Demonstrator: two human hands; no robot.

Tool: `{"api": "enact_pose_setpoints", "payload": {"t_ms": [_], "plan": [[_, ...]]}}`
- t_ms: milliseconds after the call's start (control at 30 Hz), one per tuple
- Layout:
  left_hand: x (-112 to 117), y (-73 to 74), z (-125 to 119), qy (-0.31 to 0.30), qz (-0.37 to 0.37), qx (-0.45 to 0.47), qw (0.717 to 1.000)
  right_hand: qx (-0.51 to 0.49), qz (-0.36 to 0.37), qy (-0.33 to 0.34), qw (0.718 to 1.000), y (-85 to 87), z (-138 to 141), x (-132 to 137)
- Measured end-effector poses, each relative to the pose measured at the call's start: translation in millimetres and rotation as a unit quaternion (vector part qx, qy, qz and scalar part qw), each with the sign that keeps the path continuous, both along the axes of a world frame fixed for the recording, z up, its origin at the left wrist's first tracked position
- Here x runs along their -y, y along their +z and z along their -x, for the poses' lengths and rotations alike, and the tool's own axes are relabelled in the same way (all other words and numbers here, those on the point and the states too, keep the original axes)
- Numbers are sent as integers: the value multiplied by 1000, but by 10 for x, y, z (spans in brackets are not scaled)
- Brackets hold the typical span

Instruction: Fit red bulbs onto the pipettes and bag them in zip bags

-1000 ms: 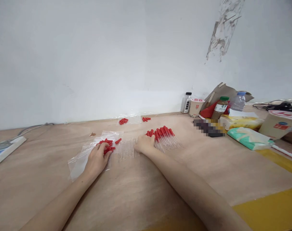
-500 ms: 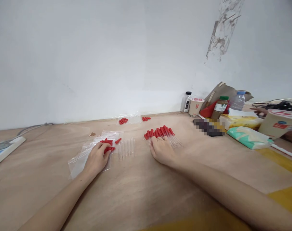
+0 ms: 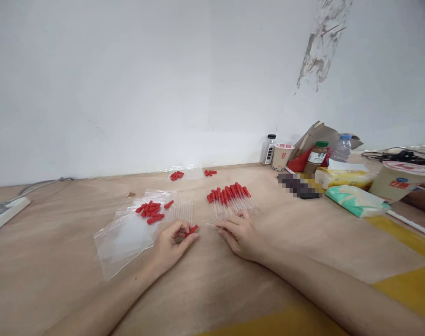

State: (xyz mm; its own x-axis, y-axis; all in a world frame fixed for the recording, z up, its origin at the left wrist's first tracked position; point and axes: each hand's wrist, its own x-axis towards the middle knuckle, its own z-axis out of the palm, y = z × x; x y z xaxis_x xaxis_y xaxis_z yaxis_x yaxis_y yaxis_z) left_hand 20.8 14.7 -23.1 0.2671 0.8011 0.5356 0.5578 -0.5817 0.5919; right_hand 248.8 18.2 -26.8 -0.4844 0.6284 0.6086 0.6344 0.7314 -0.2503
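Note:
My left hand [image 3: 173, 243] pinches a small red rubber bulb [image 3: 193, 229] between thumb and fingers, just above the wooden table [image 3: 205, 280]. My right hand [image 3: 239, 233] rests close to it and holds a thin clear glass tube [image 3: 211, 226] whose end points at the bulb. Behind the left hand lie loose red bulbs [image 3: 150, 210] on clear plastic bags [image 3: 124, 235]. A row of bare glass tubes [image 3: 182, 211] lies beside them. Further right is a row of droppers with red bulbs fitted [image 3: 230, 196].
More red bulbs [image 3: 177, 175] lie on a bag near the wall. At the right stand bottles [image 3: 315, 157], a cup [image 3: 281, 156], tissue packs [image 3: 356, 199] and a paper tub [image 3: 396, 179]. Another person's arm [image 3: 421, 198] shows at the right edge. A power strip [image 3: 4, 212] lies far left.
My left hand left the bulb pile with one red bulb and moved toward me and right. My right hand came off the dropper row with a glass tube and drew in beside it.

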Motion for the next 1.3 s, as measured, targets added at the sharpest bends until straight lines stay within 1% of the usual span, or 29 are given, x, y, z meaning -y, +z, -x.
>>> {"api": "enact_pose_setpoints", "payload": {"t_ms": [67, 167, 300, 367, 567, 733, 800, 933, 1033, 1200, 1300], "plan": [[23, -27, -36, -11, 3, -2, 1000, 8, -2, 12, 1000, -6, 33, 22], [26, -34, -32, -27, 5, -14, 1000, 17, -5, 13, 1000, -16, 53, 32], [16, 4, -14, -21, -39, -83, 996, 14, -9, 22, 1000, -16, 65, 25], [18, 23, -16, -26, -49, -99, 994, 14, -10, 33, 999, -8, 75, 20], [53, 59, -32, -50, -47, -102, 992, 26, -5, 52, 998, 19, 81, -31], [64, 52, -29, -104, -49, -107, 988, 46, -25, 68, 996, 26, 57, -91], [58, 41, -26, -114, -52, -111, 986, 51, -35, 66, 996, 27, 59, -89], [51, 38, -22, -96, -76, -148, 981, 59, -63, 40, 996, 15, 95, -40], [53, 33, -17, -87, -97, -160, 978, 48, -75, 36, 995, 5, 136, 4], [56, 2, -10, -118, -98, -159, 975, 36, -67, 50, 996, 7, 193, 43], [52, -4, -11, -125, -108, -169, 972, 41, -48, 48, 997, 7, 222, 48]]}}
